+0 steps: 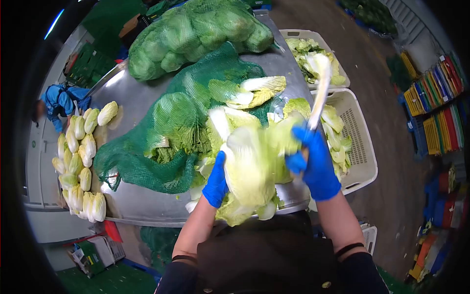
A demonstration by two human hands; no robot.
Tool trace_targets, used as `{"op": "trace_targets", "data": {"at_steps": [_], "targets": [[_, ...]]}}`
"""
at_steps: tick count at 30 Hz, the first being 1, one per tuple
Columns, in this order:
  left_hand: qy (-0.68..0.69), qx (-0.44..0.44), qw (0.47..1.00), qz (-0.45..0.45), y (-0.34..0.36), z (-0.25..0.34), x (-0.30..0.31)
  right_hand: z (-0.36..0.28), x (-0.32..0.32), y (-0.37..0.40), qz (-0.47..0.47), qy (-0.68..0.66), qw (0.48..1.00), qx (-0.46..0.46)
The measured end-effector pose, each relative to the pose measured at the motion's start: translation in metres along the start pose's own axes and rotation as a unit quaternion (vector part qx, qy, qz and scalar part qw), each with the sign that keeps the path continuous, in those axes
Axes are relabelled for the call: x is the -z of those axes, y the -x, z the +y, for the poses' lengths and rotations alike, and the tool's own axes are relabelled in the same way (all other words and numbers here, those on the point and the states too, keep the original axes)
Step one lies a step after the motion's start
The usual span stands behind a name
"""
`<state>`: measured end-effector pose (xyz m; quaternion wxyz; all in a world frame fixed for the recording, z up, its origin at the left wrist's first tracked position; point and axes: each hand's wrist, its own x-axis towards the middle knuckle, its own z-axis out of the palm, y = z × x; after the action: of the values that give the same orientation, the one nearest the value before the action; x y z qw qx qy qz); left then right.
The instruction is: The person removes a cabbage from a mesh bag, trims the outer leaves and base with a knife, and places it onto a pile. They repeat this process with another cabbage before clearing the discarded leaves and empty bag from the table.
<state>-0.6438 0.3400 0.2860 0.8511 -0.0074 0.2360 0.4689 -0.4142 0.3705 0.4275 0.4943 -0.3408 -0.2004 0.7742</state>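
My left hand [216, 182], in a blue glove, grips the side of a napa cabbage [247, 164] with loose outer leaves, held over the table's near edge. My right hand [315, 164], also gloved in blue, is closed around the handle of a knife [320, 95]; its long pale blade points up and away, smeared by motion. Loose leaves spread between the hands and the cabbage's far side. Just beyond lies an open green net bag [178, 115] with more cabbages in it, and cut leaves [252, 90] rest on top.
A full net sack of cabbages [196, 36] lies at the table's far end. Trimmed napa cabbages [78, 152] are piled along the left edge. White crates [364, 147] with leaves stand at the right. A person in blue [61, 103] is beyond the table, far left.
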Motion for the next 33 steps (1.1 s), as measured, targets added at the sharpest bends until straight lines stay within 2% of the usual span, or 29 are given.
{"op": "trace_targets", "data": {"at_steps": [1, 2, 3, 4, 5, 6, 7, 8, 9, 10, 12, 13, 14, 15, 16, 18, 19, 22, 24, 25, 26, 27, 28, 29, 30, 31, 32, 33], "targets": [[-0.023, 0.019, 0.999, -0.039, -0.002, -0.007, 0.003, -0.004, 0.001, -0.021, -0.008, -0.05, 0.997, 0.064], [-0.13, 0.026, 0.991, -0.022, 0.0, -0.013, 0.003, -0.003, 0.011, -0.045, 0.015, -0.081, 0.99, 0.114], [-0.145, 0.018, 0.988, -0.047, 0.01, -0.025, -0.01, 0.001, 0.034, -0.068, 0.039, -0.054, 0.993, 0.099], [-0.159, 0.008, 0.985, -0.072, 0.018, -0.035, -0.022, 0.01, 0.033, -0.082, 0.221, 0.071, 0.967, 0.105], [-0.21, 0.002, 0.967, -0.144, 0.006, -0.036, -0.009, 0.032, 0.062, -0.099, 0.213, 0.154, 0.955, 0.134], [-0.209, 0.002, 0.967, -0.145, 0.004, -0.034, -0.011, 0.048, 0.085, -0.112, 0.203, 0.235, 0.937, 0.162], [-0.17, -0.017, 0.97, -0.171, 0.003, -0.033, -0.012, 0.051, 0.088, -0.106, 0.203, 0.236, 0.937, 0.161], [-0.127, -0.04, 0.972, -0.196, 0.003, -0.033, -0.014, 0.056, 0.09, -0.094, 0.177, 0.311, 0.929, 0.098], [-0.019, -0.015, 0.992, -0.128, 0.003, -0.024, -0.019, 0.056, 0.086, -0.081, 0.147, 0.385, 0.91, 0.036], [-0.017, -0.021, 0.991, -0.128, 0.0, -0.017, -0.029, 0.053, 0.082, -0.066, 0.142, 0.388, 0.91, 0.036], [-0.032, -0.135, 0.99, -0.032, -0.003, 0.003, -0.053, 0.036, 0.051, -0.033, 0.089, 0.346, 0.934, 0.032], [-0.033, -0.141, 0.989, -0.028, -0.004, 0.01, -0.051, 0.041, 0.046, -0.027, 0.083, 0.345, 0.934, 0.03], [-0.116, -0.159, 0.98, 0.017, -0.002, 0.014, -0.048, 0.05, 0.041, -0.021, 0.041, 0.419, 0.894, 0.151], [-0.199, -0.171, 0.963, 0.06, -0.004, 0.017, -0.045, 0.051, 0.026, -0.014, 0.004, 0.483, 0.833, 0.27], [-0.281, -0.224, 0.932, 0.053, -0.01, 0.017, -0.042, 0.04, 0.011, 0.0, 0.012, 0.578, 0.787, 0.216], [-0.4, -0.281, 0.871, 0.053, -0.012, 0.006, -0.06, 0.042, 0.002, -0.002, 0.02, 0.642, 0.724, 0.252], [-0.416, -0.291, 0.86, 0.053, -0.01, 0.002, -0.063, 0.04, 0.005, -0.003, 0.023, 0.642, 0.724, 0.252], [-0.417, -0.176, 0.891, -0.012, -0.009, 0.015, -0.042, 0.019, 0.02, -0.011, 0.011, 0.68, 0.706, 0.198], [-0.369, -0.067, 0.923, -0.086, 0.004, 0.011, -0.042, -0.001, 0.026, -0.014, -0.123, 0.679, 0.697, 0.195], [-0.316, -0.05, 0.944, -0.083, 0.017, 0.002, -0.044, 0.005, 0.039, -0.023, -0.072, 0.604, 0.774, 0.174], [-0.264, -0.034, 0.96, -0.082, 0.025, -0.006, -0.046, 0.005, 0.061, -0.036, -0.028, 0.641, 0.746, 0.178], [-0.264, -0.035, 0.961, -0.082, 0.023, -0.006, -0.044, -0.003, 0.065, -0.036, 0.03, 0.713, 0.691, 0.12], [-0.15, -0.03, 0.986, -0.072, 0.019, -0.007, -0.039, -0.009, 0.065, -0.037, 0.086, 0.775, 0.623, 0.06], [-0.034, -0.025, 0.997, -0.059, 0.019, -0.008, -0.035, -0.002, 0.06, -0.034, 0.081, 0.776, 0.623, 0.059], [-0.031, -0.028, 0.998, -0.056, 0.019, -0.009, -0.04, 0.014, 0.052, -0.023, 0.061, 0.668, 0.725, 0.156], [-0.065, -0.099, 0.993, 0.006, 0.013, -0.004, -0.052, 0.027, 0.043, -0.013, 0.042, 0.538, 0.803, 0.252], [-0.097, -0.169, 0.979, 0.065, 0.008, 0.001, -0.061, 0.03, 0.032, 0.0, -0.043, 0.466, 0.865, 0.183], [0.018, -0.155, 0.988, -0.019, 0.008, 0.009, -0.056, 0.031, 0.014, 0.014, -0.054, 0.521, 0.822, 0.223]]}}
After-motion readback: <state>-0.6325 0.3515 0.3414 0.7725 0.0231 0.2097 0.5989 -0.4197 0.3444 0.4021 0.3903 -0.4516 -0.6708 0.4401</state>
